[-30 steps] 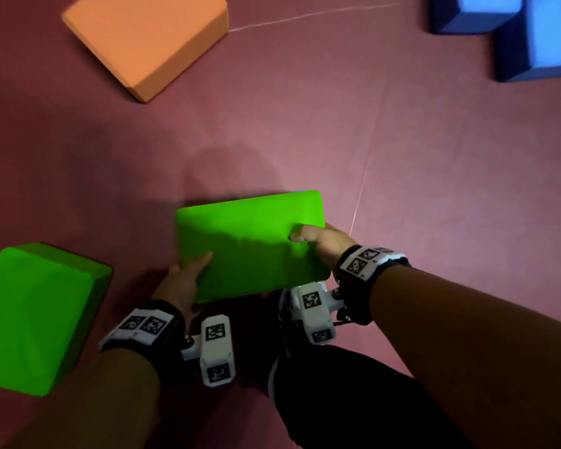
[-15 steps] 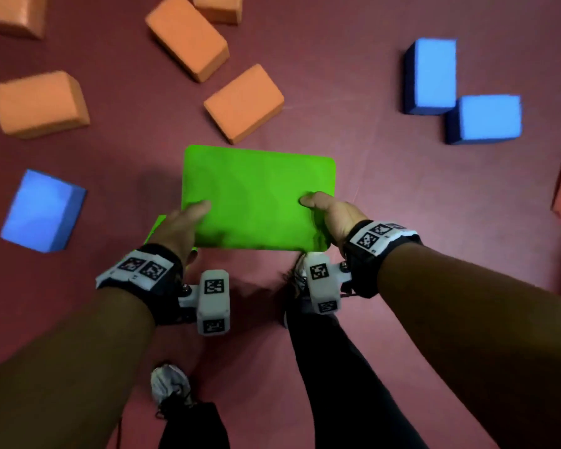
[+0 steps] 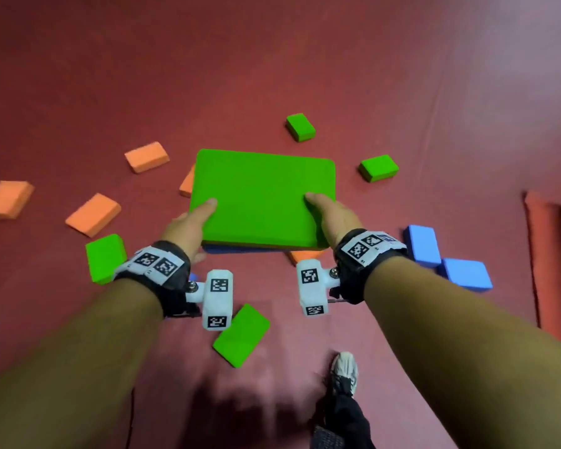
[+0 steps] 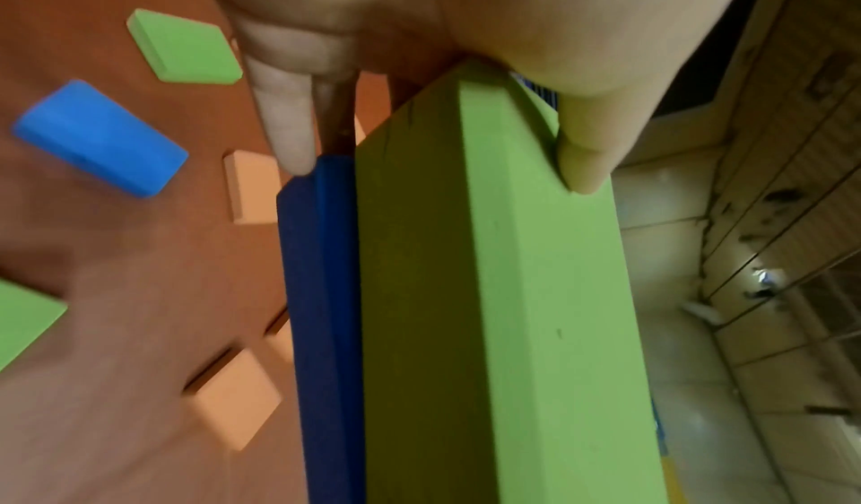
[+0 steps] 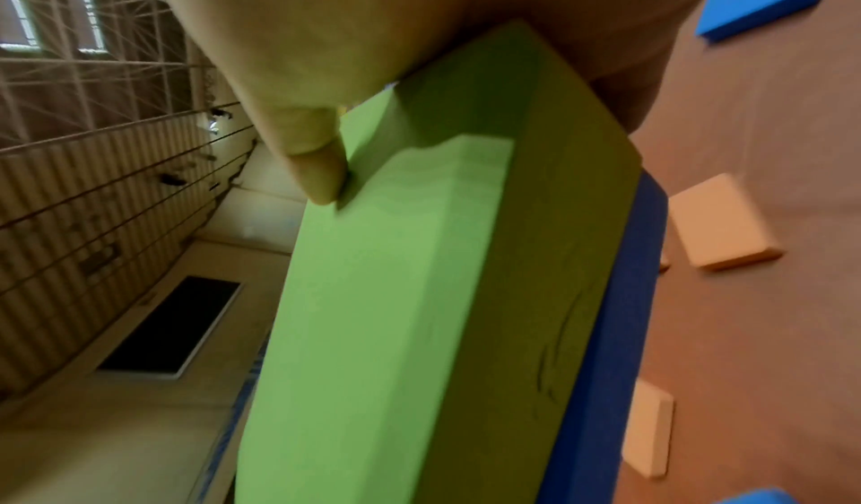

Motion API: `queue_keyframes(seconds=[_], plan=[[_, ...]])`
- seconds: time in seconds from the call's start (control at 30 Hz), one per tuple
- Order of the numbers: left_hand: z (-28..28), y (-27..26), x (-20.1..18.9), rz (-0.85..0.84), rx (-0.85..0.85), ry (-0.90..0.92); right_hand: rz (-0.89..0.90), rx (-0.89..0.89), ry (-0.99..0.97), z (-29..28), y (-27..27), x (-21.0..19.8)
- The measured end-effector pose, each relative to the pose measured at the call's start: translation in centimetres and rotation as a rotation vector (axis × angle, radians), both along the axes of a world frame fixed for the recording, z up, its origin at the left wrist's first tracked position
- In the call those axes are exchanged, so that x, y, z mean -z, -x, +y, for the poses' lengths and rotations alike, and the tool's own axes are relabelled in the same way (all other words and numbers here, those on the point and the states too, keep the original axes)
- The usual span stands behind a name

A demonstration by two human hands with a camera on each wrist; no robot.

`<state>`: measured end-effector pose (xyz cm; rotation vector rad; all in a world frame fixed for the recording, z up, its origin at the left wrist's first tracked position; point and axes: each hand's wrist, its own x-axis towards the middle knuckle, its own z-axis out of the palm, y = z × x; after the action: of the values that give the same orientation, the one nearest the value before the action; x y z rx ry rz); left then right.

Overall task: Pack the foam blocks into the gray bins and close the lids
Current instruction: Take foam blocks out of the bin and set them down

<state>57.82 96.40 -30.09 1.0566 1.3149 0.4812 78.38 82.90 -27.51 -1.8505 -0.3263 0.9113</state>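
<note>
Two foam blocks sit stacked between my hands above the red floor (image 3: pixel 272 76), which spreads wide under everything; the green block (image 3: pixel 263 199) on top is a broad, flat slab with rounded corners and a smooth bright face, its side scuffed with thin dark lines in the right wrist view; pressed flat against its underside is a dark blue block (image 4: pixel 321 291), of which I see only a side strip; my left hand (image 3: pixel 188 225) grips the stack at its near left corner, thumb on the green top face and fingers (image 4: pixel 284 121) curled beneath to the blue edge; my right hand (image 3: pixel 332 218) grips the near right corner, thumb pressed on top, palm against the side, its fingers hidden from me; scattered on the floor lie smaller blocks: an orange one (image 3: pixel 93 213) to the left, a loose green one (image 3: pixel 240 335) near my wrists, a pair of light blue ones (image 3: pixel 447 257) touching at the right, and a small green one (image 3: pixel 300 126) farther off; my shoe (image 3: pixel 344 374) shows below.
</note>
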Motion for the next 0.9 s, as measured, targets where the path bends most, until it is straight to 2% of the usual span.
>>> queue_keyframes(seconds=[0.1,0.2,0.3,0.43,0.53,0.67,0.9], plan=[[1.4,8.7,-5.9,0.017,-0.115,-0.089,0.0,-0.145,-0.041,2.2,7.3,-5.1],[1.1,17.4,-10.9,0.011,-0.256,-0.161,-0.077,-0.325,-0.068,4.2,14.5,-9.7],[-1.9,25.1,-14.9,0.012,-0.388,-0.272,-0.188,-0.515,-0.099,5.7,21.2,-12.3],[-7.2,33.9,-18.0,0.036,-0.525,-0.402,-0.246,-0.71,-0.17,6.4,29.2,-14.5],[-13.8,42.1,-19.6,0.079,-0.731,-0.413,-0.261,-0.926,-0.233,5.3,37.8,-16.7],[-24.2,51.4,-21.2,0.169,-0.95,-0.409,-0.24,-1.168,-0.325,0.5,48.8,-18.2],[-45.2,65.4,-22.1,0.307,-1.299,-0.416,-0.165,-1.515,-0.365,-13.5,68.6,-18.7]])
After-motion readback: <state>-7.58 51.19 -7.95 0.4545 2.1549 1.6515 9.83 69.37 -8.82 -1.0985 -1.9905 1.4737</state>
